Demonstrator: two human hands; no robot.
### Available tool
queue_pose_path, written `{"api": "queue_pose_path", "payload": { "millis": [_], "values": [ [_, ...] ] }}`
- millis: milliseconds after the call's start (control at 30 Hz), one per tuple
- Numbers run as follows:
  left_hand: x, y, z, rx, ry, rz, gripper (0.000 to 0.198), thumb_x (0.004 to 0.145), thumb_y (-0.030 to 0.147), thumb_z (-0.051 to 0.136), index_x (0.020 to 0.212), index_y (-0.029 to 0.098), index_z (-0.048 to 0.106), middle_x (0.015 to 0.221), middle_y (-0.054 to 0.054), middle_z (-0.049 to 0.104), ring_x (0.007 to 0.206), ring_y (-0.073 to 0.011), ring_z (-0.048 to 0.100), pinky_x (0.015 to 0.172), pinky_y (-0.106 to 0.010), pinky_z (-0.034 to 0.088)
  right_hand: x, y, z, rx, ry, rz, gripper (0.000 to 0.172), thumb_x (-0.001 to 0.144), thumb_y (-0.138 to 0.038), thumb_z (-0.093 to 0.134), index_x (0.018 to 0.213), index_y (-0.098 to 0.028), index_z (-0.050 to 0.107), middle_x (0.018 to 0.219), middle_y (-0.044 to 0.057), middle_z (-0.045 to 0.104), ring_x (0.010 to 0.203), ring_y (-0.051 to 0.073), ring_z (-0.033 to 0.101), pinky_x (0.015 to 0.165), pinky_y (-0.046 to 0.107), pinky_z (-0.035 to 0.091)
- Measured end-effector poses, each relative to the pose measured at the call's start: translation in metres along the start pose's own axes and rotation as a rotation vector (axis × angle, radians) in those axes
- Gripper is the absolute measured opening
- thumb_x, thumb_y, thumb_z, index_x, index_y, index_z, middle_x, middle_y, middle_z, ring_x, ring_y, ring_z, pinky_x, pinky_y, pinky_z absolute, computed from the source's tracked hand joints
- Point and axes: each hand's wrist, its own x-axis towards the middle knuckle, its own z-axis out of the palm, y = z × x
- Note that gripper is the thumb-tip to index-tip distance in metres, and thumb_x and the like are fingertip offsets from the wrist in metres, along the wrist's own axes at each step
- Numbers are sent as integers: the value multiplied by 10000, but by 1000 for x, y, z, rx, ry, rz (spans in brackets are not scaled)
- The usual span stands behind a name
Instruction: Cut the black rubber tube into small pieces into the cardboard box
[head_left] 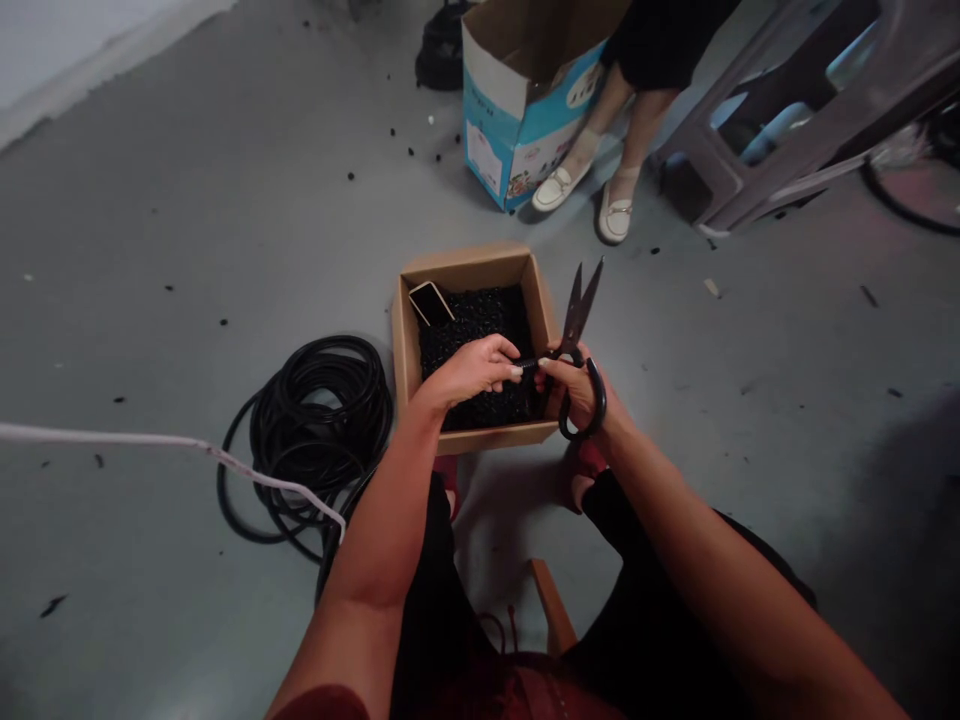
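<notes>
Black scissors [580, 312] open, blades up; short black tube [527, 364] level.

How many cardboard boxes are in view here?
2. An open brown box of black pieces sits mid-floor, right before the person; a blue box stands farther back, beside white shoes. More may lie outside the frame.

Print on one carton only, none of it legible.
The blue-and-white carton [517, 130] bears a few dark characters in a white patch [583, 90] on its right-hand face. Its left-hand face has a pale label panel [484, 155] with small print, and a coloured picture strip [525, 183] runs along the lower edge. All of it is too blurred and small to read.
</notes>
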Motion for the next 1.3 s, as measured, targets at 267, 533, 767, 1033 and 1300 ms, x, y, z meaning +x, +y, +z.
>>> {"api": "queue_pose_path", "payload": {
  "millis": [267,533,767,1033,1300],
  "values": [
    [-3,2,0,106,-24,-14,257,776,140,571,1033,123,569,699,22,586,536,-57,486,530,-195,384,5,-10,-3,-21,111,-89,478,601,-307,657,1008,-247,413,753,-59,493,579,93,493,562,261,423],
    [-3,5,-4,380,142,67,256,820,258,550,1014,157,682,738,-7,624,644,-101,534,571,-205,394,4,-9,-3,-109,109,-79,420,683,-355,661,1022,-237,442,754,-45,518,596,97,526,580,255,458],
    [-10,2,-37,368,374,56,275,839,214,501,1045,125,661,811,-38,667,633,-89,536,638,-206,412,-15,-7,10,-365,-48,4,405,849,-571,498,1023,-205,516,862,33,603,689,125,589,609,255,487],
    [-11,-6,-52,177,418,99,226,850,240,528,990,119,658,751,-33,636,564,-66,462,556,-190,357,-25,12,15,-483,-210,-17,458,879,-614,436,1095,-220,525,945,44,619,784,162,615,675,290,493],
    [-7,-2,-42,83,352,85,192,846,222,554,962,112,661,697,-11,600,530,-54,427,521,-189,325,-29,11,20,-574,-283,-52,446,876,-575,459,1126,-211,520,1059,79,612,945,213,592,809,347,462]
  ]
}}
